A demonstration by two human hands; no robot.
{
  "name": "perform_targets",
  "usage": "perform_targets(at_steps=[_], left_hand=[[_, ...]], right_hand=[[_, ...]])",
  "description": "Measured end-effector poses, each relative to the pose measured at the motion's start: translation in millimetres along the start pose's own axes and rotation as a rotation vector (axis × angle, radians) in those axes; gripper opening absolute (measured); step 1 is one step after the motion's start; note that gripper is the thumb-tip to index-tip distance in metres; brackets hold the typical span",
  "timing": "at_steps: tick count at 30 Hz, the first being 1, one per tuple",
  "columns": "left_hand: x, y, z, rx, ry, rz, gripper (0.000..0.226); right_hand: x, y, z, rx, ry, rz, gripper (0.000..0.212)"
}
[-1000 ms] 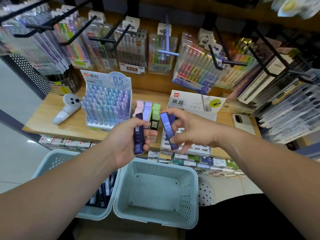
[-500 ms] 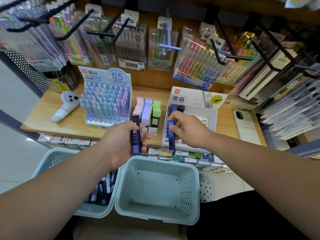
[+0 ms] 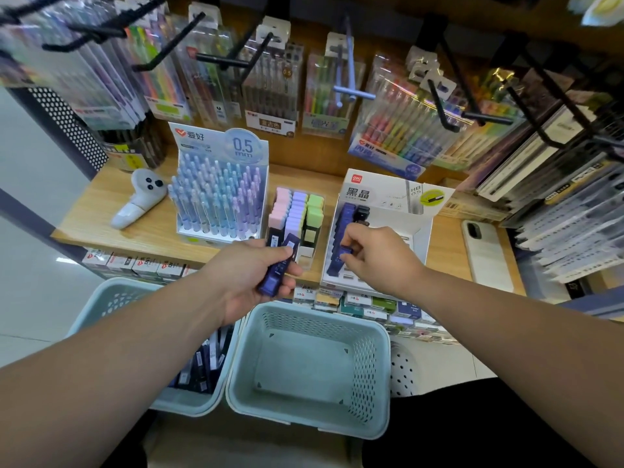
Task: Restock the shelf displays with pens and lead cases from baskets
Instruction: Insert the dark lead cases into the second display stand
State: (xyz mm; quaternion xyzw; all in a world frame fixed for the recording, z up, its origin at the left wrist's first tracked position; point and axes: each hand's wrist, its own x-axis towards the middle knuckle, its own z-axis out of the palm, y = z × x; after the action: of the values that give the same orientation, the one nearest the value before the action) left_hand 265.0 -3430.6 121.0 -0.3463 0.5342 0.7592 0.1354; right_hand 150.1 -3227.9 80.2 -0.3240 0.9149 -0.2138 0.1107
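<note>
Wooden shelf ahead: the right hand has just brought its pinched lead case down into the display box row beneath it, while the left hand alongside grips a second lead case.

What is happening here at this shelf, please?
A person is restocking a stationery shelf. The right hand pinches a dark blue lead case at the row of cases in the white display box. The left hand holds a second lead case over the shelf edge. Below, the left basket holds spare cases; the right basket stands beside it.
</note>
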Motion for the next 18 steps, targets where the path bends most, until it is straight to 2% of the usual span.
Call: perform_targets(at_steps=[6, 10, 13, 15, 16, 18], left_hand=[[2.3, -0.9, 0.1, 0.020, 0.010, 0.004, 0.012], [5.0, -2.3, -0.1, -0.005, 0.007, -0.004, 0.012], [3.9, -1.5, 1.9, -0.046, -0.033, -0.018, 0.017], [1.1, 0.7, 4.3, -0.043, -0.079, -0.002, 0.018], [-0.5, 2.0, 5.4, -0.032, -0.112, 0.006, 0.020], [-2.5, 3.8, 6.9, 0.006, -0.170, 0.028, 0.023]], right_hand=[[2.7, -1.5, -2.4, -0.104, -0.010, -0.014, 0.020], [1.6, 2.5, 2.6, -0.194, -0.057, -0.056, 0.007], [2.7, 3.8, 6.3, -0.289, -0.093, -0.107, 0.019], [6.0, 0.2, -0.1, -0.300, -0.046, -0.126, 0.023], [7.4, -4.5, -5.3, -0.245, 0.013, -0.124, 0.023], [8.6, -21.4, -20.0, 0.129, 0.084, -0.014, 0.023]])
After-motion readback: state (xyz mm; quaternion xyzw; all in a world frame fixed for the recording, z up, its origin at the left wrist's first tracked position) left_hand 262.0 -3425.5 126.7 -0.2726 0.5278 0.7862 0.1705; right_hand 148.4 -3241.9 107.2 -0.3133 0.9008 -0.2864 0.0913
